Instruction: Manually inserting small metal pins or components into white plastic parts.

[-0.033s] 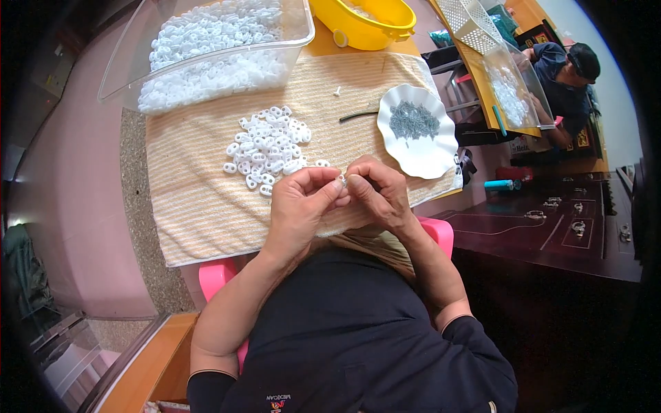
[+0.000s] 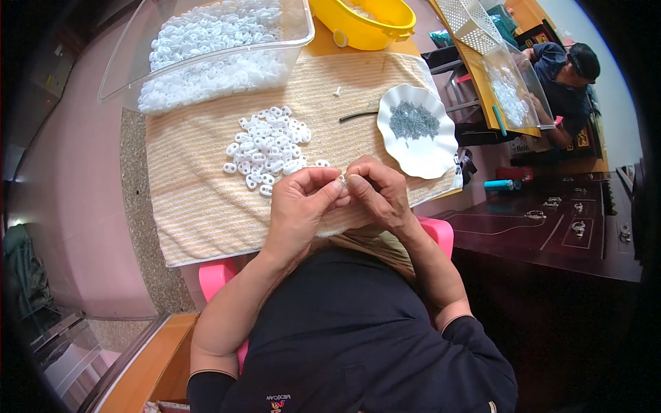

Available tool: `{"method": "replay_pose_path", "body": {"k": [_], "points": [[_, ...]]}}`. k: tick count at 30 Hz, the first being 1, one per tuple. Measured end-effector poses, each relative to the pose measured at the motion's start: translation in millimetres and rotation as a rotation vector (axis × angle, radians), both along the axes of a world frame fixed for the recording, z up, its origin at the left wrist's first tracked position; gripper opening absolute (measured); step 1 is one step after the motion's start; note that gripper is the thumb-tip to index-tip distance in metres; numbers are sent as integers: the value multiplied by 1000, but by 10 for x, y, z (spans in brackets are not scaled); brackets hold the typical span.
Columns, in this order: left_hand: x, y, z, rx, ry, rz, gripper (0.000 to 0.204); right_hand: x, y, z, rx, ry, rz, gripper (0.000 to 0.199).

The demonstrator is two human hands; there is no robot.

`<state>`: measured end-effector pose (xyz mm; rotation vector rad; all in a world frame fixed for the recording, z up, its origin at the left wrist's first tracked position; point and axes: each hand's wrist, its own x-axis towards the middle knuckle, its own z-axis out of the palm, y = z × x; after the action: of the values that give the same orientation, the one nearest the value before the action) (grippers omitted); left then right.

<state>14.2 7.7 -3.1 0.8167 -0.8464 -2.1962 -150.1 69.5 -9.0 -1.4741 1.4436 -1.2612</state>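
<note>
My left hand (image 2: 308,201) pinches a small white plastic piece (image 2: 342,179) between thumb and forefinger. Against it press the closed fingertips of my right hand (image 2: 380,191); whatever they grip is too small to make out. Just beyond my left hand lies a loose pile of white oval pieces (image 2: 270,146), each with two holes. A white scalloped plate (image 2: 425,160) sits beyond my right hand, and on it is a heap of small grey metal-looking parts (image 2: 413,121). A thin black rod (image 2: 358,116) rests beside the plate's left rim.
A striped towel (image 2: 200,213) covers the table. At the back stand a clear bin (image 2: 297,44) full of white pieces and a yellow basin (image 2: 368,29). A tiny white piece (image 2: 337,91) lies between them and the plate. Another person (image 2: 561,82) sits at a table far right.
</note>
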Motion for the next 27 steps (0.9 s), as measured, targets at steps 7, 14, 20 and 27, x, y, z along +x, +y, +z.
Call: {"method": "replay_pose_path", "body": {"k": [7, 14, 20, 27], "points": [[-1, 12, 6, -22, -11, -5, 14, 52, -7, 24, -8, -15, -39, 9], [-9, 38, -27, -57, -19, 17, 14, 122, 7, 92, 67, -167, -43, 14], [-7, 33, -26, -84, -54, 13, 16, 119, 1, 119, 90, -239, -29, 13], [22, -10, 3, -39, 12, 4, 15, 97, -10, 105, 114, -279, -26, 14]]}}
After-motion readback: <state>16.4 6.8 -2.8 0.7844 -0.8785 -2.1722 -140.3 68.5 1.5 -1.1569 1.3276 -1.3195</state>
